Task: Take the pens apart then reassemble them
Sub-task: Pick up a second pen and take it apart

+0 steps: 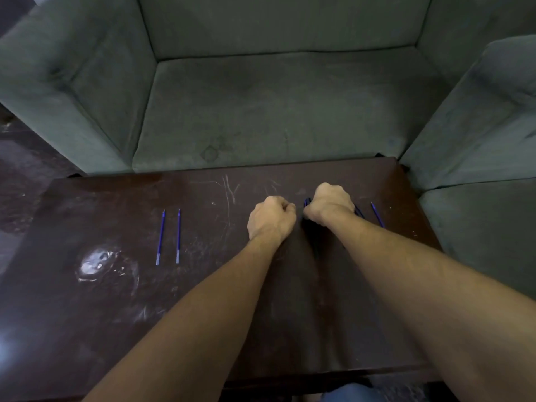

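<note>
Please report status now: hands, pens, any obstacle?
Left hand fisted, contents hidden. Right hand shut on blue pen. Two refills lying left. No obstacle seen.

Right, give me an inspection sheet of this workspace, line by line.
Surface: dark table, scratched, with a pale smudge on its left part.
Job's things: two blue refills lying side by side, apart, on the left; another blue pen piece on the right.
Clutter: nothing seen.
Hands: left hand closed in a fist, contents hidden; right hand closed around blue pen parts.
Cables: nothing seen.
Surroundings: green sofa behind the table.
</note>
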